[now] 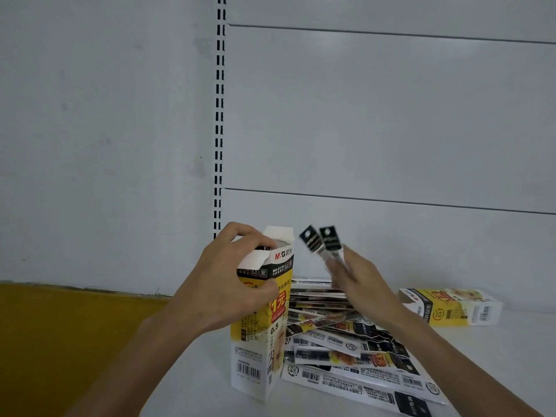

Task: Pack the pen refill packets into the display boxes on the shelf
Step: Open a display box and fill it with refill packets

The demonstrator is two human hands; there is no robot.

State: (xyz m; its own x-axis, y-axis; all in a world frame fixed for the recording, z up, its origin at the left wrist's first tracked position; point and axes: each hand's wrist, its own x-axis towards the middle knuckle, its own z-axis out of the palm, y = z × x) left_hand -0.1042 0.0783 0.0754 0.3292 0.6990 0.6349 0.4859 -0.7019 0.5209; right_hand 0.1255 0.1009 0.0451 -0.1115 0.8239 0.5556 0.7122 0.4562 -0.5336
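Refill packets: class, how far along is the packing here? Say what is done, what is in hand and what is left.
Done: nothing can be confirmed. A lying box sits at the right, its contents hidden.
In hand: the left hand grips the upright box, whose flaps are open. The right hand pinches two packets beside its mouth.
Left: a pile of loose packets lies on the shelf.

upright box (pixel 258 341) left; packet pile (pixel 346 347) beside (right); lying box (pixel 451 308) far right
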